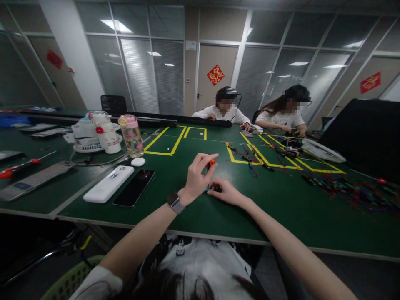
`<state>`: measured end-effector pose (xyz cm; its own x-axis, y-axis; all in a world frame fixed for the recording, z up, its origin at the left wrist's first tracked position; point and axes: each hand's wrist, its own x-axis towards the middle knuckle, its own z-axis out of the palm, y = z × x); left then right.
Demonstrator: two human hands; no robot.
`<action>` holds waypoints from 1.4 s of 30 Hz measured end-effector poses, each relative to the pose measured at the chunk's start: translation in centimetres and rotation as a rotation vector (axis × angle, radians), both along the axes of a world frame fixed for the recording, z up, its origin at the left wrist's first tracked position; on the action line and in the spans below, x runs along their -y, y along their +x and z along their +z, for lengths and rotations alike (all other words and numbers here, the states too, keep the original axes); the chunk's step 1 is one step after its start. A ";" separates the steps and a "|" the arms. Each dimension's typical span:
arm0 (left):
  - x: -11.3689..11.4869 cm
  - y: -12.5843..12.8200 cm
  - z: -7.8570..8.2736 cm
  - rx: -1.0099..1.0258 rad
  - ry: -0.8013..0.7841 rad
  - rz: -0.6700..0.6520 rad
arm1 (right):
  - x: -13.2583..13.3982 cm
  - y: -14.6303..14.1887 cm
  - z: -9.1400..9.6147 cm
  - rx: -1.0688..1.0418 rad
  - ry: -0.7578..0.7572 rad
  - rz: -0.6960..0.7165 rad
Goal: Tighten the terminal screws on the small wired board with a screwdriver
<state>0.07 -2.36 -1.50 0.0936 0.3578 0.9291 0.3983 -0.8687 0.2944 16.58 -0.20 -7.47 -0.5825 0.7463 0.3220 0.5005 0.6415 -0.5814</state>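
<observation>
In the middle of the head view my left hand, a watch on its wrist, is raised above the table. Its thumb and fingers close round an orange-and-black handle, which looks like a screwdriver's; the lower part is hidden. Just below and to the right, my right hand rests on the green tabletop. Its bent fingers pinch a small electronic part, mostly covered by the fingers. Whether the tool touches that part I cannot tell.
Left of my hands lie a black phone, a white power bank and a white case. A drink bottle stands behind them. Wired parts are heaped at right. Two people sit across the table near yellow tape.
</observation>
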 end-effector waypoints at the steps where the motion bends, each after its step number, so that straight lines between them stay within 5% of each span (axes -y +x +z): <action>1: 0.0 0.0 -0.1 -0.010 0.029 0.025 | 0.0 0.0 0.0 -0.002 0.002 -0.001; 11: 0.1 -0.2 -0.5 -0.045 -0.026 -0.069 | 0.1 -0.1 0.0 -0.022 -0.003 0.008; 20: -0.6 -0.2 -1.0 -0.028 0.066 0.102 | 0.4 -0.1 -0.1 -0.042 0.013 -0.043; 25: -0.8 -0.6 -1.3 -0.064 0.045 0.035 | 0.3 0.1 -0.4 -0.032 0.102 -0.078; 42: -1.9 -1.4 -2.1 -0.111 0.122 0.094 | 0.9 0.7 0.5 0.266 0.118 0.022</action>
